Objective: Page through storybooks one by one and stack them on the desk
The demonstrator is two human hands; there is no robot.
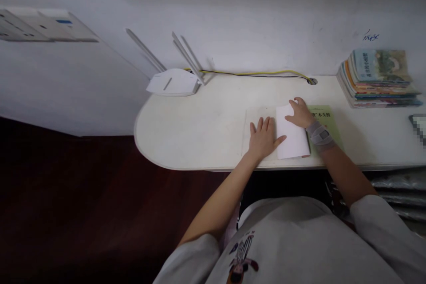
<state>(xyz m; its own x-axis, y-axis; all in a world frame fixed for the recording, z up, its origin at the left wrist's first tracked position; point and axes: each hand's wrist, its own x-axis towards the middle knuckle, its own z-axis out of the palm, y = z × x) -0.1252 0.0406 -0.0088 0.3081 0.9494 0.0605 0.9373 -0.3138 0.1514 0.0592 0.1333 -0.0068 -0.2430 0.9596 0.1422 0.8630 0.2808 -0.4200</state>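
Observation:
A thin book with a green cover (328, 120) and dark printed characters lies near the table's front edge, partly under my right wrist. Over its left side is a white sheet or page (293, 144); how the two are joined is hidden. To the left extends a see-through plastic sheet (248, 131), probably a book cover. My left hand (262, 139) lies flat with spread fingers on the plastic, its thumb reaching onto the white page. My right hand (301, 114), with a grey band at the wrist, rests on the page's upper part, thumb and forefinger apart.
A white router (173, 82) with raised antennas stands at the back left of the white table (173, 133). Yellow and black cables (259, 73) run along the wall to a round hole (312, 81). A stack of books (379, 84) is at the back right. Wall sockets (46, 25) are at upper left.

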